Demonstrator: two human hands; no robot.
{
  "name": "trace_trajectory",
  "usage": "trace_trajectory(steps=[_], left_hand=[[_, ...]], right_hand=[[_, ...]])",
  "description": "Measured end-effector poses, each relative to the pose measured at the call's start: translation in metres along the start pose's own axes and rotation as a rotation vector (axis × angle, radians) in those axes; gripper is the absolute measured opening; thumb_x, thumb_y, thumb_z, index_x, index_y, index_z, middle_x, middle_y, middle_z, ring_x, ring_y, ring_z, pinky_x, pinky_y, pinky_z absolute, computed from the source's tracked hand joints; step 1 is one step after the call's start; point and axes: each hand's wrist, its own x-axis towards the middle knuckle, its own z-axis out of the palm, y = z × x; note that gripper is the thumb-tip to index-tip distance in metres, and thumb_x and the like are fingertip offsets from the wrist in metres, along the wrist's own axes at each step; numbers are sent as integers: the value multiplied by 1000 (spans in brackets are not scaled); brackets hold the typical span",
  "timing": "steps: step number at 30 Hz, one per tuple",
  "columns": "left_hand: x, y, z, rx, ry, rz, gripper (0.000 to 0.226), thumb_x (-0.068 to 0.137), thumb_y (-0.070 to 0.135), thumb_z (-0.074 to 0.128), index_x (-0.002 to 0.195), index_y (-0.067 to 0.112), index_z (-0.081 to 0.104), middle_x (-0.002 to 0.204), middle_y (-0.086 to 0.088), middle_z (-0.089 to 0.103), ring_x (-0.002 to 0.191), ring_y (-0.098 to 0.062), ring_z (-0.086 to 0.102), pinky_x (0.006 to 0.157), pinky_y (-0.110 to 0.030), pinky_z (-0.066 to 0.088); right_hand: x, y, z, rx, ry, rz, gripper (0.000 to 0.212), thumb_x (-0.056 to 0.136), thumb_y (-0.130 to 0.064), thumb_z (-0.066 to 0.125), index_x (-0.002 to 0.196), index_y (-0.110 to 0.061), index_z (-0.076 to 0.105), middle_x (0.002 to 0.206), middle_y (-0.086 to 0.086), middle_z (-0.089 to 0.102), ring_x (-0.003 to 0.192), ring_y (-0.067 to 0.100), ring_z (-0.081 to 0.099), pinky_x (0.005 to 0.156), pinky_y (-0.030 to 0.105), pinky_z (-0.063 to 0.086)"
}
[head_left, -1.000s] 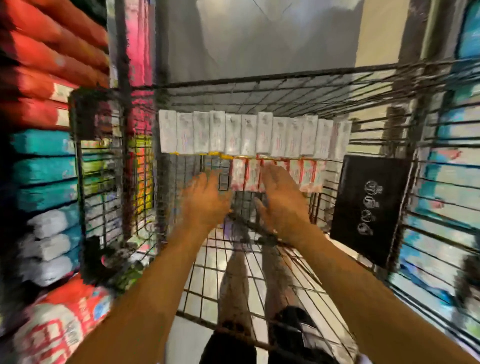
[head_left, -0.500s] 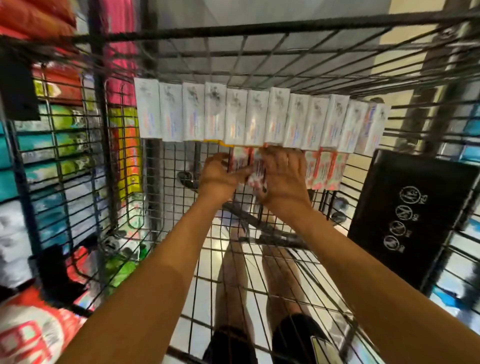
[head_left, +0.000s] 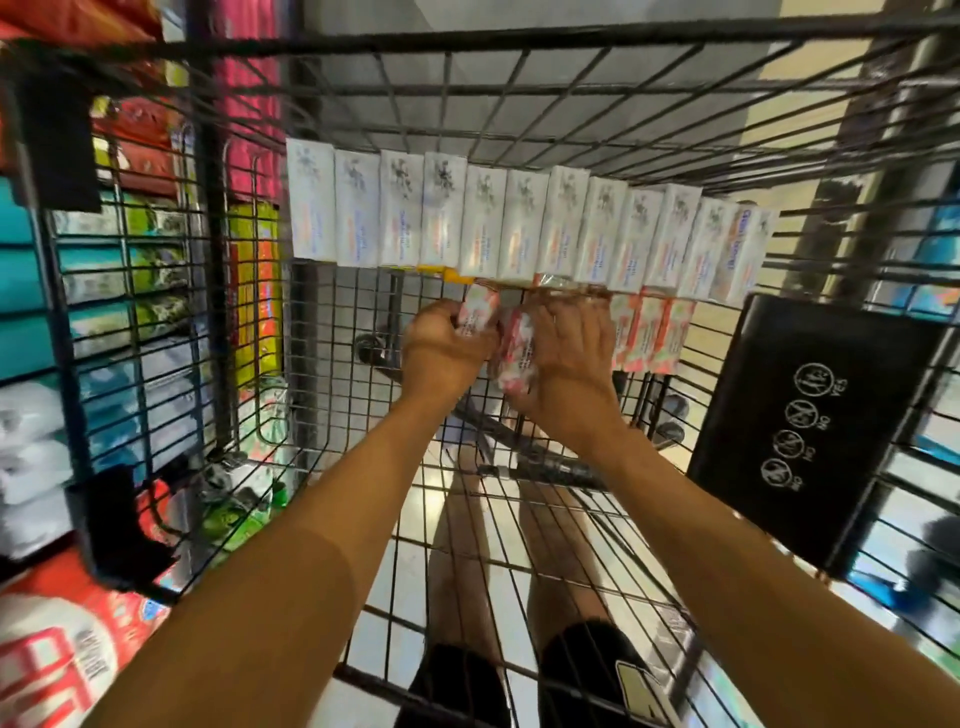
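Note:
Inside a black wire shopping cart (head_left: 467, 509), a row of white boxes (head_left: 519, 228) stands against the far wall. Below them lies a row of pink-and-white boxes (head_left: 654, 338). My left hand (head_left: 441, 348) grips one pink-and-white box (head_left: 480, 312) at the left end of that lower row. My right hand (head_left: 566, 353) holds another pink-and-white box (head_left: 517, 353) just beside it. Both hands are close together, nearly touching.
A black plastic flap with white pictograms (head_left: 810, 426) hangs on the cart's right side. Store shelves with coloured packs (head_left: 41, 312) stand to the left, with a red bag (head_left: 62, 649) at the lower left. My legs (head_left: 467, 545) show through the cart floor.
Both hands reached forward to the lower row and closed on pink-and-white boxes. The view moved closer to the cart's far wall.

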Motion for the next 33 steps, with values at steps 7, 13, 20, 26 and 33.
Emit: trace_trajectory(steps=[7, 13, 20, 26, 33], left_hand=[[-38, 6, -40, -25, 31, 14, 32, 85, 53, 73, 86, 29, 53, 79, 11, 65, 72, -10, 65, 70, -37, 58], [-89, 24, -104, -319, 46, -83, 53, 76, 60, 66, 106, 20, 49, 91, 0, 64, 79, -21, 68, 72, -46, 62], [-167, 28, -188, -577, 9, -24, 40, 87, 7, 72, 114, 15, 44, 105, -5, 64, 90, -19, 66, 90, -51, 59], [-240, 25, -246, -775, 24, 81, 61, 85, 11, 69, 137, 32, 47, 117, 1, 64, 85, -4, 69, 74, -19, 56], [-312, 12, -278, -1226, 25, -37, 47, 102, 30, 55, 146, 18, 43, 131, -19, 60, 95, -39, 66, 60, -41, 60]], right_hand=[[-36, -25, -53, 369, -122, -2, 89, 77, -26, 89, 148, -7, 40, 140, 11, 46, 131, 26, 46, 109, 45, 45], [-60, -72, -111, 479, -195, 31, 87, 74, -16, 87, 135, -35, 29, 125, -9, 29, 113, 7, 36, 93, 11, 36], [-92, -148, -160, 714, -237, 159, 103, 63, -30, 98, 141, -42, 31, 138, -3, 46, 126, 20, 55, 106, 47, 51], [-128, -212, -219, 905, -255, 161, 99, 67, -16, 94, 137, -60, 39, 149, -9, 45, 141, 18, 44, 108, 35, 49], [-160, -255, -269, 1514, -489, 131, 95, 60, 0, 69, 153, -11, 48, 158, 17, 45, 137, 36, 46, 111, 53, 38]])
